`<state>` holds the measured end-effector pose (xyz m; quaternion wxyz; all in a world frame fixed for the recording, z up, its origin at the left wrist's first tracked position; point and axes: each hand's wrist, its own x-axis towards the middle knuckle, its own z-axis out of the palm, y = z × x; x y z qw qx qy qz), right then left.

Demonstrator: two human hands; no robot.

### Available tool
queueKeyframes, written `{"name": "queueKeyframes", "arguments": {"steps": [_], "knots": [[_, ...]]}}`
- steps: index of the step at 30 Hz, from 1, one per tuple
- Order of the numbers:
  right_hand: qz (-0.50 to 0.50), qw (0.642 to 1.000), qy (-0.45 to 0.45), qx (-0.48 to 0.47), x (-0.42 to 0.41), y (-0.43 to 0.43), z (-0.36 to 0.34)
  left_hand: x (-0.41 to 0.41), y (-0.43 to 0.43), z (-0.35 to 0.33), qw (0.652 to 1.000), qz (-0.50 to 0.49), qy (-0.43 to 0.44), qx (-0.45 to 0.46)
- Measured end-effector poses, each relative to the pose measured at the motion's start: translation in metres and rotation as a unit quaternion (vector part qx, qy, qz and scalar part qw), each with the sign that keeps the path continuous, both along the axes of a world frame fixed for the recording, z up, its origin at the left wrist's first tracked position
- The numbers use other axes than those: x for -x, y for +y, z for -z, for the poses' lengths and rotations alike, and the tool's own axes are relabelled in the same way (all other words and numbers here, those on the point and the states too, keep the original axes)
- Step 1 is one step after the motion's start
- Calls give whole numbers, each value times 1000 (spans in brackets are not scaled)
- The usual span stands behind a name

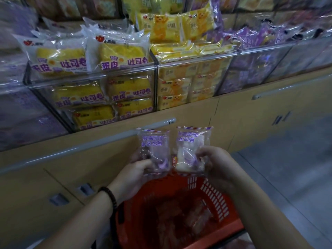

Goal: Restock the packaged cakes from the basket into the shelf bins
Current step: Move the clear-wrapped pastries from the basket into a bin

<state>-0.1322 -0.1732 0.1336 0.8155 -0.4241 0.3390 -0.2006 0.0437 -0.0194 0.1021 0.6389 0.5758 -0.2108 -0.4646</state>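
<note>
My left hand (133,174) pinches the lower edge of a clear packaged cake with purple print (154,150). Beside it, my right hand (213,161) grips a second purple-printed cake pack (191,150) with a pale cake inside. Both packs are held upright, side by side, above the red plastic basket (213,200), which holds more wrapped cakes at its bottom. Up behind them, clear shelf bins (93,79) are filled with yellow egg-roll toast packs (120,58). A bin with purple packs (255,40) sits further right.
A middle bin holds yellow bear-print packs (167,27). Beige cabinet doors (233,123) with long silver handles run below the bins. Grey floor (296,168) lies to the right of the basket. More purple packs fill the bins at far left (19,112).
</note>
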Motion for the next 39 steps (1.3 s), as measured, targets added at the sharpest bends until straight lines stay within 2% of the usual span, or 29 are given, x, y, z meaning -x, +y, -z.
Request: {"name": "queueKeyframes", "arguments": {"steps": [5,8,15,20,23,28,30,31,32,35,37,38,39], "knots": [[-38,999,-10,2,0,5,1,0,5,-2,1000,8,-6,-4],[-56,997,-16,43,-1,13,0,3,8,-4,1000,15,-18,5],[62,992,31,107,-11,46,1,8,23,-10,998,21,-62,24],[121,984,3,134,-13,85,-10,12,47,-34,977,-38,-206,37],[93,984,-34,148,-16,111,-23,5,69,-58,961,-38,-272,32],[46,964,-36,259,-32,138,-63,-21,120,-119,933,-28,-357,24],[77,925,-30,370,-43,148,-85,-37,140,-144,917,-35,-397,17],[97,889,-35,446,-48,152,-99,-44,149,-158,908,-41,-417,12],[106,839,-51,530,-52,156,-112,-50,157,-171,900,-43,-434,8],[59,651,-70,753,-70,165,-154,-66,181,-212,882,-42,-470,-9],[-4,529,-35,848,-86,171,-183,-78,196,-235,874,-29,-485,-28],[-43,481,-27,875,-96,174,-196,-85,203,-245,868,-22,-494,-36],[-85,450,-23,889,-105,176,-208,-91,209,-255,861,-19,-507,-45]]}}
